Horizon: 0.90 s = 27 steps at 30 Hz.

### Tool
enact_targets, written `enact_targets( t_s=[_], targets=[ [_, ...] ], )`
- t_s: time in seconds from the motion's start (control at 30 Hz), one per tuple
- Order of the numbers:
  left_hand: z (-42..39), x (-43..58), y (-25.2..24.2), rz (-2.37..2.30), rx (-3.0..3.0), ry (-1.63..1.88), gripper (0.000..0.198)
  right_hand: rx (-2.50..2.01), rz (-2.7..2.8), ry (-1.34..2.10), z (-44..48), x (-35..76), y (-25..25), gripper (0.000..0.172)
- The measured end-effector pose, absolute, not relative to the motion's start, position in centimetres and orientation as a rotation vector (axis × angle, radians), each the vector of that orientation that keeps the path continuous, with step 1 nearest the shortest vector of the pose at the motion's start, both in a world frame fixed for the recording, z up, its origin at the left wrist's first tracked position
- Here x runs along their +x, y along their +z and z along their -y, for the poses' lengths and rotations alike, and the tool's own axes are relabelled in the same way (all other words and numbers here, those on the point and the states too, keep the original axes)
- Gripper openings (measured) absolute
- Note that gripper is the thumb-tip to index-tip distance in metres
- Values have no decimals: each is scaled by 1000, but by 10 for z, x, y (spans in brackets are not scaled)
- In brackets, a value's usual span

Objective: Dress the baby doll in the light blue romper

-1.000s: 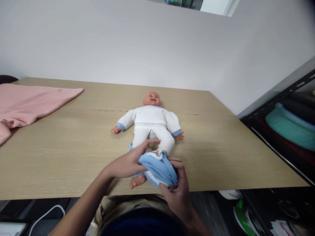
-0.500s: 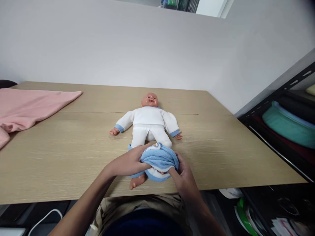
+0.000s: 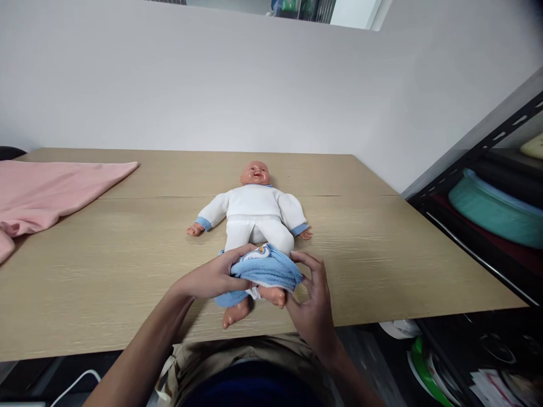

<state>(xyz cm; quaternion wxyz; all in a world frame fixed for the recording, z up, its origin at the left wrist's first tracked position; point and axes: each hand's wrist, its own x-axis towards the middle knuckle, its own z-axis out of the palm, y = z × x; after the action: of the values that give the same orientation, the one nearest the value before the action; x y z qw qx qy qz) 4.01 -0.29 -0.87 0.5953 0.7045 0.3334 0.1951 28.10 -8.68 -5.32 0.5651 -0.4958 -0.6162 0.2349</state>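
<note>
A baby doll (image 3: pixel 253 200) in a white long-sleeved top with blue cuffs lies on its back, head away from me. Light blue towelling pants (image 3: pixel 269 272) are bunched around its lower legs. One bare foot (image 3: pixel 275 295) pokes out of the bunched leg opening, while the other foot (image 3: pixel 236 312) rests on the table to the left. My left hand (image 3: pixel 216 276) grips the pants' left side, thumb below and fingers above. At the right edge of the cloth, my right hand (image 3: pixel 311 299) pinches it with thumb and fingers, close to the foot.
A pink cloth (image 3: pixel 59 186) is spread on the left of the wooden table (image 3: pixel 373 254). Along the right stands a black shelf rack (image 3: pixel 466 181) holding a folded teal item (image 3: pixel 492 209). A white wall rises behind the table.
The doll's right-hand foot has come out through the pants' leg opening, where it was mostly covered before. My right hand has shifted its fingers along the cloth's right edge.
</note>
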Motion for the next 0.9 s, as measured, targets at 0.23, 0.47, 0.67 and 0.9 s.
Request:
enact_targets(
  t_s=[0.23,0.47,0.67,0.9],
  targets=[
    [-14,54,12,-692,1801,375,32,-1113,1520,1156,56,323,-55,30],
    [-9,57,12,-833,2017,431,48,-1131,1802,1396,46,347,-33,57],
    [14,26,10,-1085,1984,526,52,-1175,1670,992,34,335,-37,34],
    [8,-4,3,-1118,1802,456,51,-1275,1675,817,-10,322,-54,36]
  ],
)
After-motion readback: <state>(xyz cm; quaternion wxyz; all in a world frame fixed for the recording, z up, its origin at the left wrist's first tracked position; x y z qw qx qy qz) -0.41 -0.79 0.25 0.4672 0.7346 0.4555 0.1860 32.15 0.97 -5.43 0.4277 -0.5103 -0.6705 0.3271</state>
